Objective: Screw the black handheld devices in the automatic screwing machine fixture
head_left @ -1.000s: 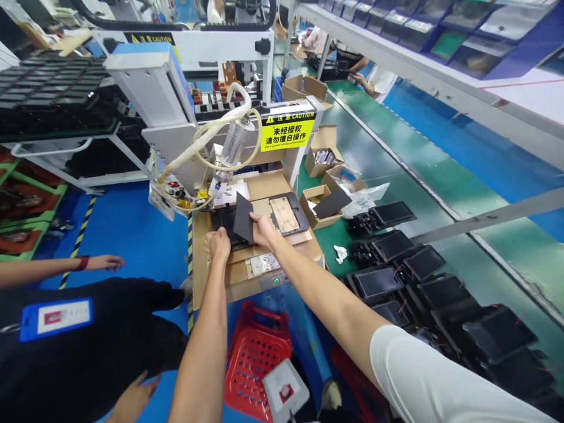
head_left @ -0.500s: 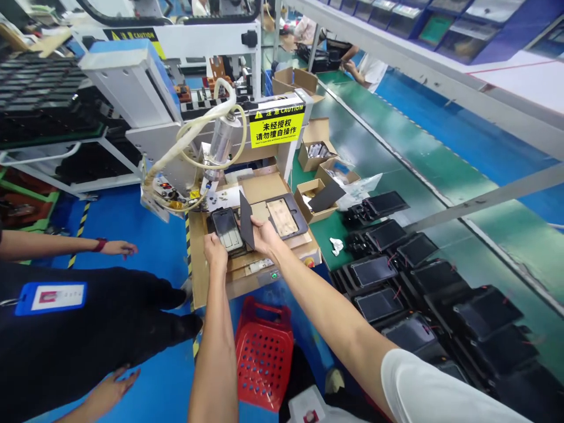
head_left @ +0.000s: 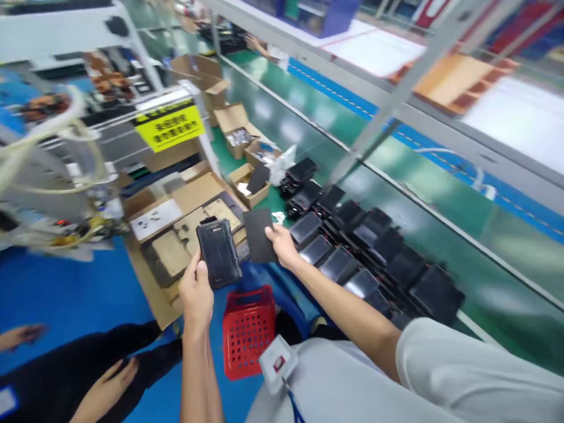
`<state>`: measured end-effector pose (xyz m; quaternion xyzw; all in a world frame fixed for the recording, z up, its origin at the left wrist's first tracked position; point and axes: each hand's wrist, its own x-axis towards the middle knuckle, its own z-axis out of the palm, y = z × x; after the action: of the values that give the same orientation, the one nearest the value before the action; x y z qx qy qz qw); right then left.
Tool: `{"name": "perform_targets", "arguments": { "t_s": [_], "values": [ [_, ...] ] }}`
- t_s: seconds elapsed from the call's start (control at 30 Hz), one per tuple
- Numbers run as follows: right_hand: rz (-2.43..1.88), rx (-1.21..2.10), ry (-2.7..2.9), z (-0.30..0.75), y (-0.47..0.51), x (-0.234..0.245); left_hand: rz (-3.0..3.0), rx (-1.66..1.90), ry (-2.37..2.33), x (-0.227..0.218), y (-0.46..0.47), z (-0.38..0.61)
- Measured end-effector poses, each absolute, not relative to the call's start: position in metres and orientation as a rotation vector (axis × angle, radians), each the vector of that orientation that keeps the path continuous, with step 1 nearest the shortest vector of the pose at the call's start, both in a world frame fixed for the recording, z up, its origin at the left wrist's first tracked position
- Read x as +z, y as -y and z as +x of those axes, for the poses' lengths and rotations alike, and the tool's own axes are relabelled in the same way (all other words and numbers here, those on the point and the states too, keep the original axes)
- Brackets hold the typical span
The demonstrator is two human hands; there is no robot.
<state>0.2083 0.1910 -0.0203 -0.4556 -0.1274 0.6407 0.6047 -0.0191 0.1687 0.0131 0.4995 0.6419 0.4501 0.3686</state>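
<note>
My left hand [head_left: 197,292] is shut on a black handheld device [head_left: 219,252], held upright with its face towards me and its lower part behind my fingers. My right hand [head_left: 282,247] grips the edge of a flat black sheet [head_left: 259,235], which tilts just right of the device without touching it. Below both hands lies a cardboard-topped workboard [head_left: 194,194] carrying a dark fixture with tan pads [head_left: 170,252]. The device is lifted clear above the board's front edge.
A pneumatic machine [head_left: 57,194] with pale hoses stands at the left, below a yellow caution sign [head_left: 170,124]. Rows of black devices [head_left: 348,258] fill the green bench to the right, past small cardboard boxes [head_left: 247,182]. A red basket [head_left: 247,332] sits below. A co-worker's hand [head_left: 106,385] shows at lower left.
My left hand has lifted the device out of the fixture and towards me. My right hand keeps the black sheet. The whole view has swung and tilted, with the machine now at the left edge.
</note>
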Motion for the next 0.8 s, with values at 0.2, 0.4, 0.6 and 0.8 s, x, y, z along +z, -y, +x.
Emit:
{"name": "perform_targets", "arguments": {
  "t_s": [0.2, 0.4, 0.6, 0.8],
  "values": [
    [-1.042, 1.299, 0.071, 0.289, -0.041, 0.022, 1.702, 0.717, -1.221, 0.037, -0.089, 0.128],
    [-1.194, 0.687, -0.124, 0.396, 0.162, 0.027, 1.939, 0.388, -0.73, 0.022, 0.047, 0.285],
    [-1.272, 0.317, -0.366, 0.466, 0.36, -0.009, 1.723, -0.044, -0.354, -0.035, 0.203, 0.411],
    [-1.39, 0.281, -0.547, 0.568, 0.473, -0.099, 1.605, -0.318, -0.364, -0.138, 0.321, 0.546]
  ]
}}
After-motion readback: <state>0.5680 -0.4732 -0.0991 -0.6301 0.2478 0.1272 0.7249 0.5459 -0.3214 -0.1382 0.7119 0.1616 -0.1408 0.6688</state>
